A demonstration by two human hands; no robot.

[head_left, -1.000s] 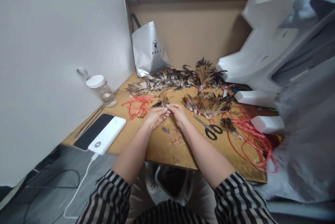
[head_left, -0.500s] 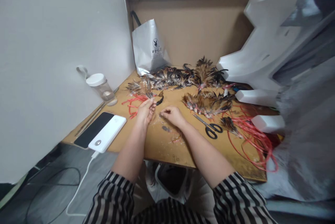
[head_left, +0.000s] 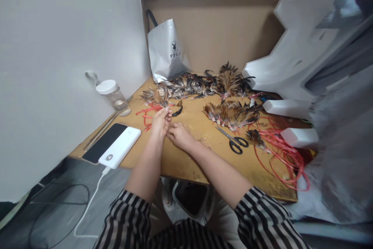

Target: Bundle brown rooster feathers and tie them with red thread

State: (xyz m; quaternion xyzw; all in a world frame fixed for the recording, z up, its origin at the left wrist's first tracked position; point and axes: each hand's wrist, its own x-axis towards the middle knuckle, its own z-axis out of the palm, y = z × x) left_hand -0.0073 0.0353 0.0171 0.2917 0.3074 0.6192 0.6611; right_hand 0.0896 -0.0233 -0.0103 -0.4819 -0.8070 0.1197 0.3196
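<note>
My left hand (head_left: 161, 124) is closed in a pinch. A small bunch of brown feathers (head_left: 161, 100) rises from its fingertips, the quill ends hidden by the fingers. Just beside it, my right hand (head_left: 180, 135) is closed with fingers bent down near the left palm; what it pinches, if anything, is hidden. Red plastic strips (head_left: 145, 116) lie left of my left hand. A dark curved feather (head_left: 177, 112) lies to its right. To the right of my hands are black-handled scissors (head_left: 234, 141) with parted blades, below a row of tied brown feathers (head_left: 231, 115).
A long feather pile (head_left: 192, 86) lies at the back before a silver bag (head_left: 165, 53). At left are a lidded bottle (head_left: 112, 95), a phone (head_left: 105, 143) and a white power bank (head_left: 121, 148). Tangled red strips (head_left: 287, 155) and white foam (head_left: 298, 138) lie right.
My right hand has moved left, from above the table's middle to beside my left hand. The left hand has barely moved. Bits lying on the table are now mostly covered by my right hand and forearm.
</note>
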